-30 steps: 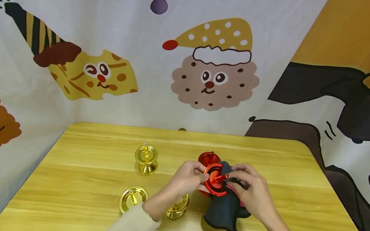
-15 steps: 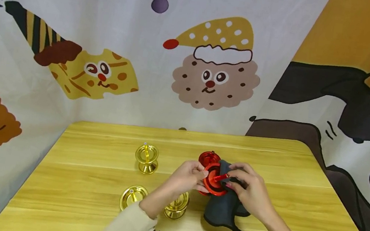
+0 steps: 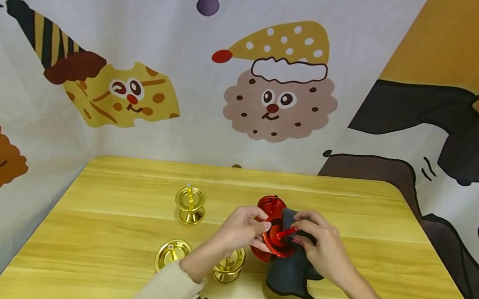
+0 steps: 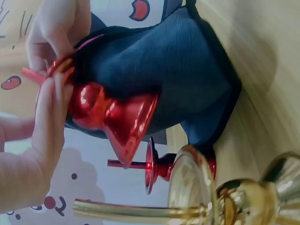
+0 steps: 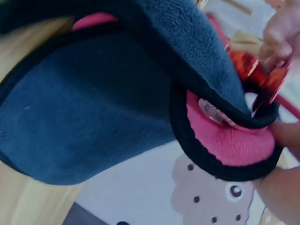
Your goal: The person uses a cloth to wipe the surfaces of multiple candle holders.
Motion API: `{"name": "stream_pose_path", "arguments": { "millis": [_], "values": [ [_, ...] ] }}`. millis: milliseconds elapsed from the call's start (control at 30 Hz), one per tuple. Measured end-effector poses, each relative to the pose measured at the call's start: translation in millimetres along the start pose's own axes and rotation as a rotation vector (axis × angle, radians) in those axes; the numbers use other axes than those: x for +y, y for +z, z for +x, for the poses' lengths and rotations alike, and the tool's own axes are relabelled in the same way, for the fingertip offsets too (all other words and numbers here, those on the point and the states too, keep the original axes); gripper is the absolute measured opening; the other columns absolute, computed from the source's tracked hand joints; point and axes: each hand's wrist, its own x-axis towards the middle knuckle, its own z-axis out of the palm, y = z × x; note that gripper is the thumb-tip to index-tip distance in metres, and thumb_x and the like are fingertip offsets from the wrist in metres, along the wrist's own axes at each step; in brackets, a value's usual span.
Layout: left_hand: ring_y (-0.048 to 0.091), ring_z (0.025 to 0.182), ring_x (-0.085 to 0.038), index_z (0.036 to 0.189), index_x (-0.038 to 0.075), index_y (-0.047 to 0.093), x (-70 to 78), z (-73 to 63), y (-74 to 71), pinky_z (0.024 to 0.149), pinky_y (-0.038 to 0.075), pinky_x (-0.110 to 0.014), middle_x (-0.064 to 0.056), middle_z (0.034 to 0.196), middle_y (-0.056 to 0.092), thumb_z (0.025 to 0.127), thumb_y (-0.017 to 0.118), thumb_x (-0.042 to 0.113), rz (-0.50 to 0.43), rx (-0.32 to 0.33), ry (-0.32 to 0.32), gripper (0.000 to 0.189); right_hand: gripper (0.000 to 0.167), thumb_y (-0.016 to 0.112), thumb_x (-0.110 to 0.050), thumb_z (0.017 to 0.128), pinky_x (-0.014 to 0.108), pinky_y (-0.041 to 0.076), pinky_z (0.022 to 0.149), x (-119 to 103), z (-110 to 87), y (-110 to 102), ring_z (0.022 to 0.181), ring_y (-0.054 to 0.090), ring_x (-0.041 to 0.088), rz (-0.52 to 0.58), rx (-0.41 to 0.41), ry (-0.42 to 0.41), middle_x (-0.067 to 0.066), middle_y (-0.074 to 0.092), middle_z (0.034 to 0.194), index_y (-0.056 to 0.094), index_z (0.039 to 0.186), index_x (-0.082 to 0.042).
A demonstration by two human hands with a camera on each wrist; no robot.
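My left hand (image 3: 240, 228) grips the rim of a shiny red candle holder (image 3: 274, 239). It has a dish, a thin upright tube and, in the left wrist view, a flared base (image 4: 133, 124). Its tube leans to the right. With my right hand (image 3: 327, 242) I pinch a dark blue-grey cloth (image 3: 288, 277) against the dish. The rest of the cloth drapes down toward the table. In the right wrist view its pink underside (image 5: 234, 145) shows, with black edging and a small label. Part of the dish is hidden behind fingers and cloth.
Behind my hands stands another red candle holder (image 3: 271, 204). To the left are gold candle holders: one at the back (image 3: 190, 206), one at the front (image 3: 172, 256) and one beside my left forearm (image 3: 228, 268). The wooden table (image 3: 124, 195) ends at a patterned curtain (image 3: 197, 124).
The red candle holder has tilted a little, its dish turning more upward. The cloth's hanging end has swung slightly. Both hands stay in nearly the same place and keep hold.
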Motion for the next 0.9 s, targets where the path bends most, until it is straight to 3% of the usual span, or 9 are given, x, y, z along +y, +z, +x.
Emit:
{"name": "stream_pose_path", "arguments": {
  "millis": [67, 133, 267, 367, 567, 767, 900],
  "values": [
    [0.057, 0.054, -0.018, 0.098, -0.010, 0.053, 0.9, 0.2, -3.0, 0.063, 0.056, -0.039, -0.008, 0.068, 0.049, 0.091, 0.050, -0.003, -0.007, -0.040, -0.016, 0.010, 0.036, 0.072, 0.021, 0.060, 0.023, 0.053, 0.061, 5, 1.5, -3, 0.080, 0.060, 0.021, 0.041, -0.024, -0.010, 0.009, 0.060, 0.098, 0.066, 0.081, -0.007],
    [0.058, 0.058, -0.019, 0.103, -0.012, 0.051, 2.4, 0.9, -7.0, 0.066, 0.056, -0.039, -0.009, 0.072, 0.050, 0.092, 0.048, -0.002, -0.040, -0.060, -0.023, 0.015, 0.034, 0.069, 0.021, 0.065, 0.018, 0.051, 0.060, 9, 2.4, -7, 0.079, 0.060, 0.016, 0.111, -0.027, 0.035, 0.010, 0.060, 0.100, 0.066, 0.084, -0.007],
    [0.064, 0.068, -0.026, 0.107, -0.016, 0.047, 9.0, 2.0, -18.4, 0.070, 0.055, -0.035, -0.017, 0.080, 0.057, 0.095, 0.045, 0.002, -0.102, -0.031, -0.005, 0.021, 0.030, 0.059, 0.024, 0.073, 0.013, 0.049, 0.063, 16, 1.5, -22, 0.086, 0.057, 0.006, 0.272, 0.043, 0.175, 0.013, 0.058, 0.104, 0.064, 0.090, 0.000],
    [0.066, 0.074, -0.028, 0.106, -0.017, 0.049, 16.3, 1.6, -25.6, 0.072, 0.055, -0.031, -0.024, 0.087, 0.062, 0.096, 0.043, 0.004, -0.128, 0.001, 0.018, 0.024, 0.029, 0.055, 0.027, 0.074, 0.013, 0.049, 0.060, 20, -1.6, -31, 0.092, 0.055, 0.003, 0.359, 0.093, 0.224, 0.012, 0.057, 0.106, 0.063, 0.091, 0.005],
    [0.066, 0.080, -0.026, 0.110, -0.017, 0.052, 25.2, 0.1, -25.4, 0.075, 0.054, -0.031, -0.029, 0.094, 0.062, 0.096, 0.044, 0.005, -0.182, 0.003, 0.046, 0.028, 0.031, 0.054, 0.027, 0.075, 0.018, 0.049, 0.055, 20, -9.9, -23, 0.086, 0.058, 0.009, 0.475, 0.082, 0.178, 0.016, 0.055, 0.109, 0.063, 0.094, 0.005],
    [0.066, 0.081, -0.030, 0.110, -0.018, 0.053, 21.7, -0.6, -13.5, 0.075, 0.054, -0.032, -0.028, 0.091, 0.063, 0.096, 0.044, 0.005, -0.203, -0.037, 0.049, 0.028, 0.028, 0.056, 0.024, 0.076, 0.019, 0.052, 0.062, 11, -13.2, -2, 0.088, 0.058, 0.008, 0.548, 0.076, 0.181, 0.015, 0.055, 0.112, 0.063, 0.094, 0.004],
    [0.065, 0.070, -0.022, 0.104, -0.015, 0.057, 18.4, 0.3, -9.4, 0.070, 0.055, -0.029, -0.019, 0.080, 0.064, 0.097, 0.045, 0.012, -0.134, -0.010, 0.057, 0.031, 0.024, 0.057, 0.024, 0.075, 0.022, 0.054, 0.068, 7, -12.4, 3, 0.095, 0.058, 0.011, 0.594, 0.126, 0.213, 0.014, 0.056, 0.109, 0.063, 0.091, 0.007]
  ]
}}
